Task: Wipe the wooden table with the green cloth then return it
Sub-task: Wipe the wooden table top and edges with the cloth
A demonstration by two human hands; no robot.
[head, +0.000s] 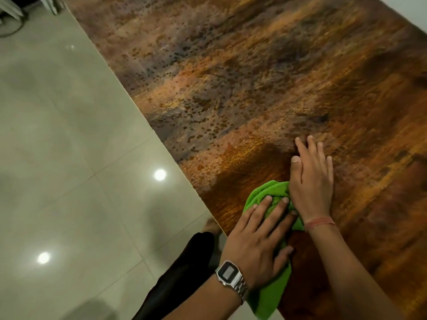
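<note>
Two hands are working at the near corner of the table, and I am seeing both from above. The left hand is lying flat on the green cloth, its fingers straight and a little spread, pressing the soft, bunched fabric onto the wood right at the table's edge; one end of the cloth is hanging past that edge. The right hand is resting palm down on the bare tabletop just beyond the cloth, fingers straight and held close together, its wrist touching the cloth. The tabletop is looking mottled brown and orange, with a dull sheen. A metal watch is sitting on the left wrist, a thin red thread on the right. Glossy pale floor tiles are reflecting lamps beside the table.
</note>
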